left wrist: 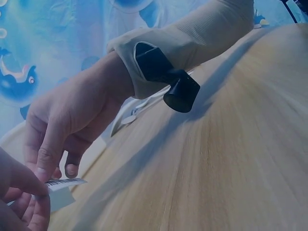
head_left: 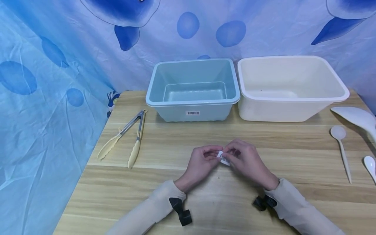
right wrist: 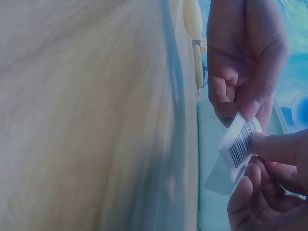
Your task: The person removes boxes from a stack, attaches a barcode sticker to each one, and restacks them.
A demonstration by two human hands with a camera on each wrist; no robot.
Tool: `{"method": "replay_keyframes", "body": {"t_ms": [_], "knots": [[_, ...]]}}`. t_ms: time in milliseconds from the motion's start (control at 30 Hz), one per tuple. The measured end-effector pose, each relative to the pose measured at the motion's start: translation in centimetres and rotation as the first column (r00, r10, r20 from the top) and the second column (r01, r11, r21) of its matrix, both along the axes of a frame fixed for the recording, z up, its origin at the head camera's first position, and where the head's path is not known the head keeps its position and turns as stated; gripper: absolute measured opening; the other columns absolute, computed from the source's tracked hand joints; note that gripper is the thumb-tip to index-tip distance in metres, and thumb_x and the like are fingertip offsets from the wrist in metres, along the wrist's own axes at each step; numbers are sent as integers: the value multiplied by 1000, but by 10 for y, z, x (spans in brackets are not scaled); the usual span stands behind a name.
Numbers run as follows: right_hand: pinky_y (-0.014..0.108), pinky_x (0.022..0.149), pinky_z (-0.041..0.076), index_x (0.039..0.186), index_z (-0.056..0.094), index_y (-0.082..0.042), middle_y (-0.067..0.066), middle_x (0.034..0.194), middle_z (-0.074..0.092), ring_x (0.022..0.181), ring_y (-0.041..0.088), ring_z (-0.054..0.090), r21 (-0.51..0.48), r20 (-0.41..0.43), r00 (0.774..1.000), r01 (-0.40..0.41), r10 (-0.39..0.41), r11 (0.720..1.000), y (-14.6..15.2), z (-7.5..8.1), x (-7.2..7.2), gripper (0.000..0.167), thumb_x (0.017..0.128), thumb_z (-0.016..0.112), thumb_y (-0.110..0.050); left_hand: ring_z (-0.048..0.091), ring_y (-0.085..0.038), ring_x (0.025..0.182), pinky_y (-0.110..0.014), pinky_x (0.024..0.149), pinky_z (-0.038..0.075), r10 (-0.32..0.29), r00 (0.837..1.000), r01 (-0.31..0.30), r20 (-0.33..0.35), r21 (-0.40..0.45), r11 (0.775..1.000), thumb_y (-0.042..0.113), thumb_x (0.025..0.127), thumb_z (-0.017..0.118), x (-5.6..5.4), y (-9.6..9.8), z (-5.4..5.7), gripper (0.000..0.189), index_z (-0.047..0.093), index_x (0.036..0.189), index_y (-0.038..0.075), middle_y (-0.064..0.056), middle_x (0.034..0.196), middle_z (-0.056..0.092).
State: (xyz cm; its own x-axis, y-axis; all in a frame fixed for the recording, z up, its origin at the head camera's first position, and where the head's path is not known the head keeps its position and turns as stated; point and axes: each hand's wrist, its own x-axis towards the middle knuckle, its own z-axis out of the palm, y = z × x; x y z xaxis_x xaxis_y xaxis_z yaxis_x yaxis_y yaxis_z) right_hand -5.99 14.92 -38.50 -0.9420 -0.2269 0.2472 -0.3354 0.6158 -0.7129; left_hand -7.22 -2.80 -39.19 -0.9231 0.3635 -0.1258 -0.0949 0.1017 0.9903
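Close above the table, both hands meet at a small white barcode sticker (head_left: 224, 159). My left hand (head_left: 202, 164) pinches one end of it between thumb and fingers. From the other side my right hand (head_left: 248, 161) grips it, thumb pressed against the printed face in the right wrist view. Black bars show plainly on the slightly bent sticker (right wrist: 242, 142). Under it hangs a pale, see-through piece (right wrist: 219, 178), which also appears below the sticker in the left wrist view. My other right fingers curl beneath, and partly hide the sticker's lower end.
Behind the hands stand a light blue bin (head_left: 193, 112) with a barcode label and a white bin (head_left: 273, 109) beside it. Tongs (head_left: 136, 138) lie spread at the left. A white ladle (head_left: 356, 117), a round-headed spoon (head_left: 338, 133) and a small spoon (head_left: 370, 164) lie at the right.
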Motion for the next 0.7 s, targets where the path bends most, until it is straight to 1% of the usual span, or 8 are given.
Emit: {"method": "replay_keyframes", "body": {"t_ms": [100,233,300,433,533,700], "knots": [[23,64,51,85,70,-13,-5,82,65,72,5,57,-14,4,1000,-14,14,1000,1,-1,-1,12,80,76,-4,67,-20,94,-19,83,55,0,1000,0,13,4,1000,-14,80,62,0,0,0,32,67,111,-7,-23,109,68],[23,65,51,84,69,-14,-5,82,64,73,5,57,-33,3,999,-32,32,999,2,-3,-1,13,81,75,-3,67,-19,94,-19,83,55,-2,999,1,35,31,1000,-13,80,64,0,0,1,32,66,112,-8,-24,109,68],[22,65,51,84,68,-14,-5,82,64,73,5,57,-40,1,999,-42,42,998,3,-3,-1,13,81,74,-2,67,-20,94,-20,84,55,-7,999,5,39,42,999,-12,80,65,-1,1,0,32,66,112,-8,-24,109,68],[21,64,51,84,68,-12,-5,82,64,72,4,56,-39,-11,998,-69,68,997,4,-3,0,12,81,74,-2,68,-23,96,-21,84,56,-14,999,13,48,28,1000,-11,79,66,-1,0,-1,34,65,113,-7,-23,109,68],[21,64,51,84,67,-11,-4,81,64,72,4,56,-28,-7,997,-81,81,996,5,-3,0,10,82,73,-2,68,-23,97,-23,84,56,-9,996,6,87,35,999,-11,77,66,-1,-1,-3,38,65,114,-7,-23,110,68],[22,68,52,84,66,-11,-5,82,64,74,4,57,-23,41,994,-98,98,995,7,0,2,8,85,71,-5,69,-17,93,-23,81,57,7,991,-16,136,60,998,-12,75,68,-2,-1,-4,41,65,115,-6,-22,109,69]]}}
